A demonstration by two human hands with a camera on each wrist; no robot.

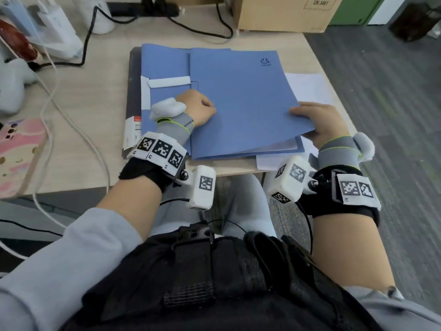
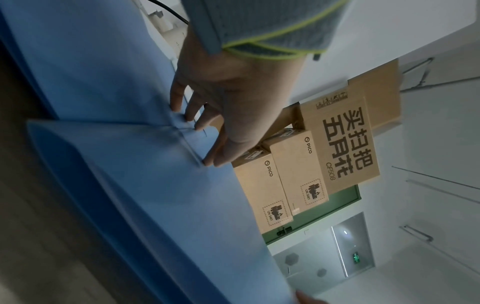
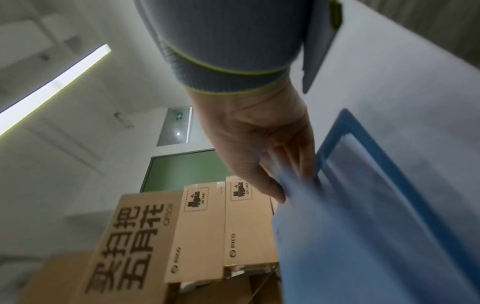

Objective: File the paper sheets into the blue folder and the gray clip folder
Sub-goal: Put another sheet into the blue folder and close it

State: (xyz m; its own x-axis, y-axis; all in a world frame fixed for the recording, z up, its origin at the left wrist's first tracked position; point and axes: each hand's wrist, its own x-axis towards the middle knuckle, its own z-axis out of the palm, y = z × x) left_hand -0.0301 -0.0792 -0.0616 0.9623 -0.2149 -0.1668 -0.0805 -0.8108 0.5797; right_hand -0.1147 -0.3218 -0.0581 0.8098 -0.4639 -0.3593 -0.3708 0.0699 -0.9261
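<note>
The blue folder (image 1: pixel 238 103) lies on the desk, its front cover lowered almost flat over white sheets (image 1: pixel 281 145) inside. My right hand (image 1: pixel 310 118) pinches the cover's right edge, thumb on top and fingers beneath; the right wrist view shows that hand (image 3: pixel 280 174) on the blurred cover (image 3: pixel 337 246). By the spine my left hand (image 1: pixel 200 108) rests with straight fingers (image 2: pixel 192 117) pressing the folder (image 2: pixel 130 164) near the fold. The gray clip folder (image 1: pixel 131 91) lies underneath, only its dark left edge showing. Loose white sheets (image 1: pixel 307 87) stick out at the right.
A cardboard box (image 1: pixel 281 13) stands at the desk's back. Black and white cables (image 1: pixel 95 44) run across the left side past white chargers (image 1: pixel 57 32). A phone in a pink case (image 1: pixel 19 151) lies at the near left. The desk edge (image 1: pixel 238 172) runs just under the folder.
</note>
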